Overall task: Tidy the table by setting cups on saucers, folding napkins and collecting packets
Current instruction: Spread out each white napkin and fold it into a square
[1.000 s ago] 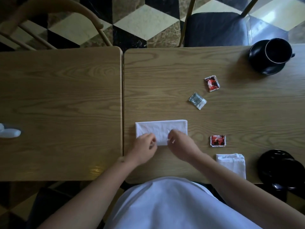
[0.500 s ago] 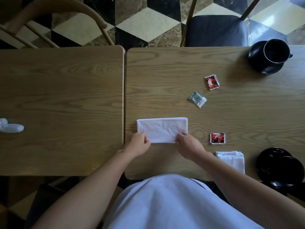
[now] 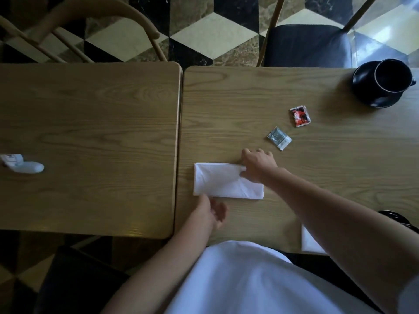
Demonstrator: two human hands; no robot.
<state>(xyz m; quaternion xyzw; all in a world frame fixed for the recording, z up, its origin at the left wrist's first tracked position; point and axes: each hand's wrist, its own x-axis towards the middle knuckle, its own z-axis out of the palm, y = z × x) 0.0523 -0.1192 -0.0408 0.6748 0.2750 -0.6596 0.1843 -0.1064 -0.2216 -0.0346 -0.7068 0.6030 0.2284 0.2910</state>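
Observation:
A white napkin (image 3: 222, 181), folded into a long rectangle, lies on the right-hand table (image 3: 226, 105). My right hand (image 3: 258, 165) rests on its far right corner, thumb over the cloth, pinching that corner. Curled loosely, my left hand (image 3: 209, 211) sits at the near left edge, its thumb tip just touching the napkin. Beyond the right hand lie a grey packet (image 3: 279, 138) and a red packet (image 3: 299, 115). At the far right a black cup (image 3: 391, 75) stands on a black saucer (image 3: 362, 89). A second folded napkin (image 3: 309, 242) peeks out from under my right forearm.
Another black dish (image 3: 396, 219) shows behind my right arm at the near right edge. On the left table (image 3: 90, 132) lies a small white object (image 3: 23, 165). A narrow gap separates the tables. A wooden chair (image 3: 102, 21) and a dark-seated chair (image 3: 306, 45) stand across.
My right hand moved from the napkin's near right corner up to its far right corner. The left hand slid back off the near left corner. My right arm now hides the near red packet.

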